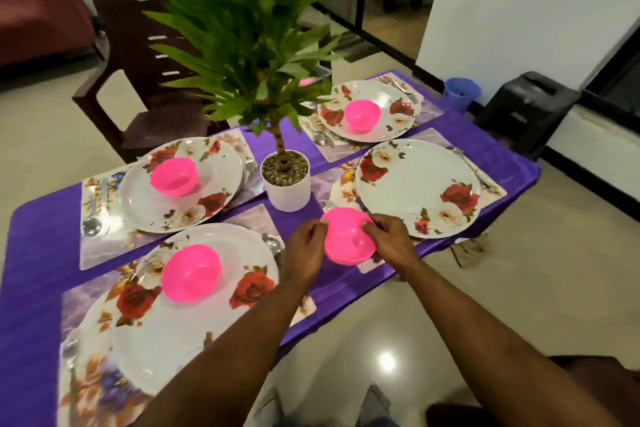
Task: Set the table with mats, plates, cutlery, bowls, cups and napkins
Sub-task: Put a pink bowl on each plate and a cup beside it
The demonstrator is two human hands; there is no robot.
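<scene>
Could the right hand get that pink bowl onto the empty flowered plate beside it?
Probably yes. The right hand grips the pink bowl with the left hand, right beside the empty plate, whose centre is bare; nothing stands between.
</scene>
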